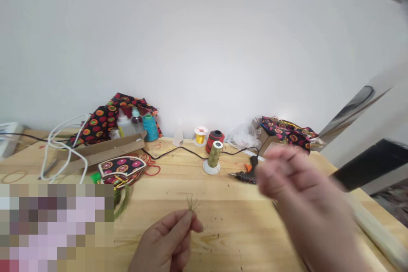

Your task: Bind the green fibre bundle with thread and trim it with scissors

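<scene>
My left hand (168, 240) is above the front of the wooden table, thumb and fingers pinched together. From the pinch sticks up a small bunch of thin green threads (192, 203), its ends fanned out. My right hand (299, 195) is raised on the right, smeared by motion. Its fingers look curled against the thumb; whatever they may hold is too blurred to see. Beyond both hands stands a spool of olive-green thread (216, 155) on a white base. A black hot glue gun (245, 175) lies behind my right hand.
Along the wall stand a red thread spool (215, 139), a yellow spool (200, 137), a blue thread cone (149, 127) and bottles (126, 125). Patterned fabric pieces (123, 165) and a white cable (68, 146) lie left. Fabric (287, 132) lies back right. The lower left is pixelated.
</scene>
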The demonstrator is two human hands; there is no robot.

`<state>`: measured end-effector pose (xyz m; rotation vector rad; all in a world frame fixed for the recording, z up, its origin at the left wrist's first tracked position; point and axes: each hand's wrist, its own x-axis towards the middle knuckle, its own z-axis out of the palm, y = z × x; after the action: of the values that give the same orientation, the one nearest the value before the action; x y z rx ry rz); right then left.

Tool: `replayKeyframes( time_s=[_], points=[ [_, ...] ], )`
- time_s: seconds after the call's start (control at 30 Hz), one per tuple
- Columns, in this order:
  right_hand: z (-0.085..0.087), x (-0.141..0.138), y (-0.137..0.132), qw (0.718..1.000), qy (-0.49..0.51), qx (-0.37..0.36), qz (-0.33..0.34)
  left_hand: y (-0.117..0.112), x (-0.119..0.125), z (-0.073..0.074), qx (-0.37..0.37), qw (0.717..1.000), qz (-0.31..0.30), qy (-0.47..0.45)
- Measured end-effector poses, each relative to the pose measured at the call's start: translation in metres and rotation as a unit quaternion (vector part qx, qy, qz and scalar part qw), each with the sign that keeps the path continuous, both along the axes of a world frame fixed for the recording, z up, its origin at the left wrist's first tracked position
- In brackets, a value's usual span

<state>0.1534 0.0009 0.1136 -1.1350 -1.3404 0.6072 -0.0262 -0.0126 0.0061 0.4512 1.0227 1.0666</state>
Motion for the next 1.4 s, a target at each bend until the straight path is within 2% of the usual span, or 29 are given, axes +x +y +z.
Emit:
replayKeyframes(
  time_s=[0.03,0.07,0.13,0.17,0.23,0.4,0.5,0.63,0.9,1.07,1.4],
  points=[
    [-0.029,-0.010,-0.005,0.999,0.014,-0.042,0.030,0.000,0.003,0.000,-0.006,1.000,0.004,-0.005],
    [-0.055,-0.018,-0.010,0.996,0.029,-0.073,0.034,0.000,0.006,-0.001,-0.018,1.000,0.010,-0.007],
    [-0.096,-0.031,-0.017,0.994,0.038,-0.101,-0.013,0.000,0.014,-0.002,-0.046,0.999,0.021,-0.011],
    [-0.109,-0.036,-0.020,0.994,0.029,-0.100,-0.037,-0.001,0.017,-0.002,-0.057,0.998,0.022,-0.013],
    [-0.123,-0.041,-0.026,0.993,0.000,-0.087,-0.079,-0.001,0.024,-0.001,-0.069,0.997,0.026,-0.012],
    [-0.125,-0.046,-0.034,0.989,-0.077,-0.060,-0.110,-0.004,0.031,-0.002,-0.074,0.997,0.012,-0.018],
    [-0.131,-0.051,-0.037,0.987,-0.097,-0.077,-0.099,-0.005,0.030,-0.005,-0.088,0.994,-0.012,-0.060],
    [-0.142,-0.055,-0.040,0.989,-0.096,-0.093,-0.068,-0.004,0.028,-0.006,-0.086,0.995,0.002,-0.060],
    [-0.141,-0.054,-0.036,0.993,-0.062,-0.093,-0.035,0.002,0.026,-0.006,-0.079,0.996,0.022,-0.047],
    [-0.142,-0.058,-0.035,0.994,-0.005,-0.104,-0.021,0.003,0.027,-0.008,-0.080,0.996,0.037,-0.023],
    [-0.144,-0.054,-0.032,0.978,0.098,-0.178,0.050,0.003,0.028,-0.006,-0.050,0.998,0.019,-0.015]
  ],
)
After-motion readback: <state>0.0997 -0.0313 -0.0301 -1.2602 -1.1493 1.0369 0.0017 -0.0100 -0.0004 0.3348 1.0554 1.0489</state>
